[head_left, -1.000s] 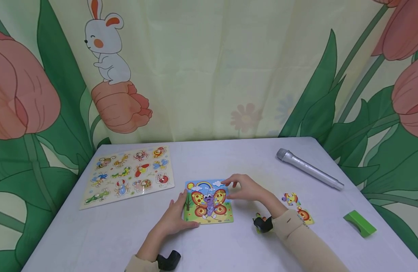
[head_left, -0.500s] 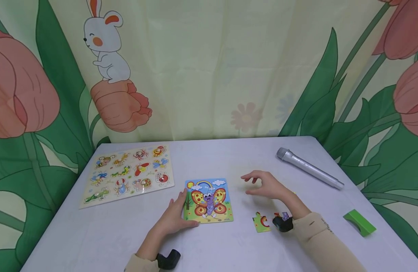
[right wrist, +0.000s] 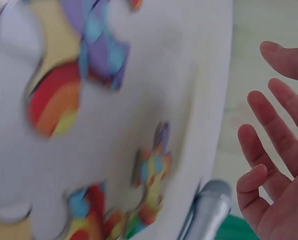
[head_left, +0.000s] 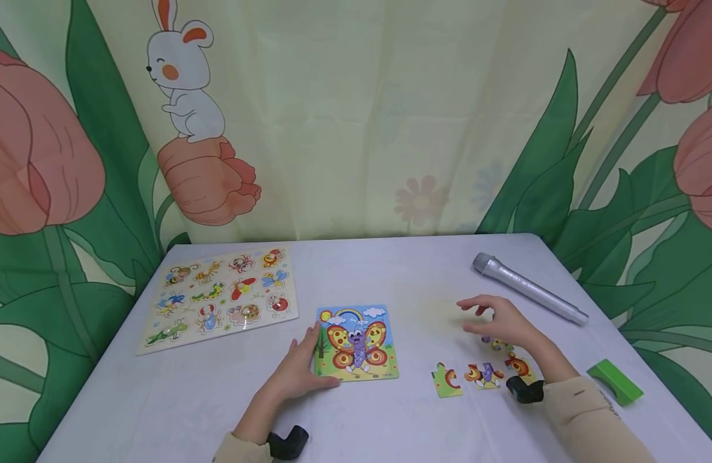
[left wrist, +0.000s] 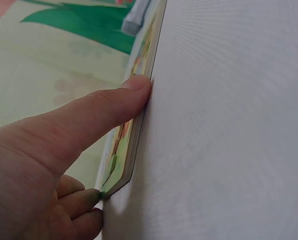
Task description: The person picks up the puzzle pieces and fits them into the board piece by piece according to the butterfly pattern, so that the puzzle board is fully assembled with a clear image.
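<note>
A square butterfly jigsaw board (head_left: 357,344) lies flat on the white table. My left hand (head_left: 296,371) holds it at the near left corner, index finger along the left side and thumb on the near edge. Seen from the left wrist, the thumb (left wrist: 101,110) presses against the board's edge (left wrist: 134,145). Farther right, several loose jigsaw pieces (head_left: 446,380) lie on the table, some partly hidden by my right arm. My right hand (head_left: 502,320) is above them, fingers loosely bent and holding nothing. Blurred pieces (right wrist: 54,100) also show in the right wrist view.
An insect peg puzzle board (head_left: 219,299) lies at the back left. At the back right is a silver microphone (head_left: 529,288). A green arched block (head_left: 615,382) sits near the right table edge. Behind the table hangs a printed curtain (head_left: 344,128).
My right hand has moved away from the jigsaw board to the right, over the loose pieces, uncovering some of them. The left hand has stayed at the board's corner.
</note>
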A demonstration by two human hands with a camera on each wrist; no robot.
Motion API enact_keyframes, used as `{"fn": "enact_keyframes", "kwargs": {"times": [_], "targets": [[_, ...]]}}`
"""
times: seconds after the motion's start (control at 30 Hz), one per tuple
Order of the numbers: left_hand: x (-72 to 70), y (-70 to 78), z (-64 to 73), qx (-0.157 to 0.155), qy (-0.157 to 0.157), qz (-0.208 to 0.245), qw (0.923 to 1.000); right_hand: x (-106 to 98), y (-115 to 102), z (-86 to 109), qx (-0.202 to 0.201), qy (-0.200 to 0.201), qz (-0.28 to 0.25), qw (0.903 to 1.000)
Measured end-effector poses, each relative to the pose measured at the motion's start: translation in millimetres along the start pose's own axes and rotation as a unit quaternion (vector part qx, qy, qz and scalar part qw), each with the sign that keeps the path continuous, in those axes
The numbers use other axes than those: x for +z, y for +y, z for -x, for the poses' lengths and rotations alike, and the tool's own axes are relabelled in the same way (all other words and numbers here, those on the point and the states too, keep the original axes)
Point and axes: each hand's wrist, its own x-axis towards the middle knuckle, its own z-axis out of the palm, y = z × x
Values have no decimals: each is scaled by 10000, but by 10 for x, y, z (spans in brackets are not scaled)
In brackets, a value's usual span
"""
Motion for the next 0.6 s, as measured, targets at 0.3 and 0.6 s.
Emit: {"fn": "enact_keyframes", "kwargs": {"times": [0.3,0.6], "targets": [[5,10,7,-10,22,30,10000,-122,229,185,749,-12,162,9971],[12,7,3,-42,17,-19,10000,-224,381,323,1113,-289,515,9920]]}}
